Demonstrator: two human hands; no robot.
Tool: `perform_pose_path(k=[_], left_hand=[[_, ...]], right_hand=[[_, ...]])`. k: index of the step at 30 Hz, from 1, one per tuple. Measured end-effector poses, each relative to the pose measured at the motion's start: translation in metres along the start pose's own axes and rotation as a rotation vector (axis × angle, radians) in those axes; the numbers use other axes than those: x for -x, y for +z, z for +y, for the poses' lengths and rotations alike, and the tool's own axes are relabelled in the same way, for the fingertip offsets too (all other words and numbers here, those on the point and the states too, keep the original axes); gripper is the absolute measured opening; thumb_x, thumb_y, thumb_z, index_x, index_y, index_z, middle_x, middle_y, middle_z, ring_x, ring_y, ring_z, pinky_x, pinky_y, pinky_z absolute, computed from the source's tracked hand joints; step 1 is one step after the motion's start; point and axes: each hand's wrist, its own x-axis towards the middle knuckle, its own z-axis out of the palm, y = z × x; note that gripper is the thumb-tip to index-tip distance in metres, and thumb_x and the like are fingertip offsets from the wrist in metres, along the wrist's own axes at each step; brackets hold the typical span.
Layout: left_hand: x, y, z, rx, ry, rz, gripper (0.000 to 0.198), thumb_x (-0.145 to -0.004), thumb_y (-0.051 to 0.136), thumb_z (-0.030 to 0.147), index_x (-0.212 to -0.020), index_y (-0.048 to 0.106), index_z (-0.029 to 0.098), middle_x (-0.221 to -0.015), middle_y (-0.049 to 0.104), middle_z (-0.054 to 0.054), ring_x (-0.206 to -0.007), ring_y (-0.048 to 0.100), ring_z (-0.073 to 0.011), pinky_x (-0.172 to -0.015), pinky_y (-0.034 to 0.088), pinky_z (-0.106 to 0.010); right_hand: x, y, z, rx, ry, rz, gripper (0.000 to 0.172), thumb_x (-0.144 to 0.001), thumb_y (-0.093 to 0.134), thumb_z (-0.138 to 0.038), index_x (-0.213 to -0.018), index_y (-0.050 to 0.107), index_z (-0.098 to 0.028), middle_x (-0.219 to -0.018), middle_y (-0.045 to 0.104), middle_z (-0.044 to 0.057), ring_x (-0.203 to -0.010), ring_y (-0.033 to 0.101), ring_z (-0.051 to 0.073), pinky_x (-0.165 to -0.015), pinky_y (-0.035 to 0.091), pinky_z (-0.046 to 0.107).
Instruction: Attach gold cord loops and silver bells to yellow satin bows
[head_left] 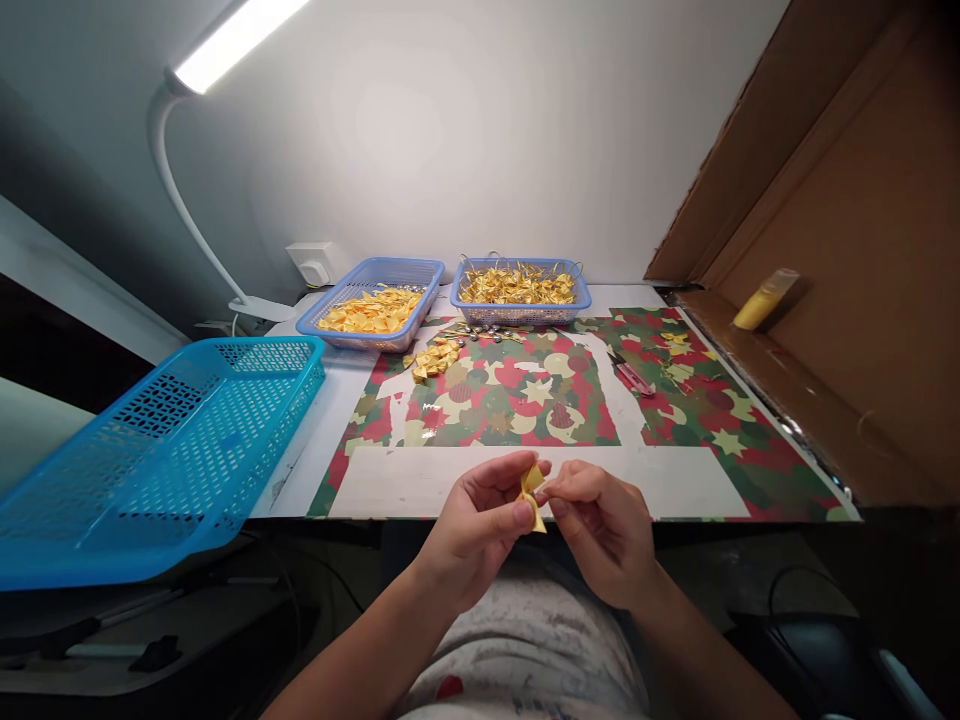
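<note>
A small folded piece of gold ribbon point(533, 495) is pinched between both hands, just in front of the table's near edge. My left hand point(476, 525) is closed on its lower part with thumb and fingers. The fingertips of my right hand point(600, 520) pinch its upper right side. Most of the ribbon is hidden by the fingers.
Patterned red, green and cream paper point(525, 400) covers the table. At the back stand two lilac baskets, one point(373, 303) with folded gold pieces, one point(521, 290) with gold bows. A small gold pile point(435, 360) lies nearby. A large blue basket point(161, 450) sits left, cardboard point(847, 250) right.
</note>
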Motion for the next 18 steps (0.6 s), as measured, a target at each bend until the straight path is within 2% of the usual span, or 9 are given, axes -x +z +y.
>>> perform_pose_path(k=[11, 18], left_hand=[[-0.0011, -0.0007, -0.0010, -0.017, -0.020, 0.006, 0.036, -0.052, 0.092, 0.015, -0.085, 0.080, 0.025, -0.088, 0.077, -0.002, -0.074, 0.067, -0.0080, -0.063, 0.050, -0.012], [-0.0030, -0.0054, -0.0044, -0.033, -0.032, -0.011, 0.035, -0.054, 0.092, 0.017, -0.086, 0.080, 0.024, -0.079, 0.075, -0.001, -0.062, 0.058, -0.0044, -0.056, 0.044, -0.013]], right_hand=[[-0.0010, -0.0026, -0.0003, 0.045, 0.014, -0.037, 0.016, -0.090, 0.050, -0.006, -0.091, 0.055, -0.021, -0.071, 0.051, 0.000, -0.060, 0.044, 0.011, -0.053, 0.033, 0.025], [0.0025, 0.0004, 0.0041, -0.008, 0.071, -0.026, 0.012, -0.092, 0.049, -0.011, -0.090, 0.055, -0.021, -0.073, 0.052, 0.000, -0.063, 0.049, 0.012, -0.056, 0.038, 0.025]])
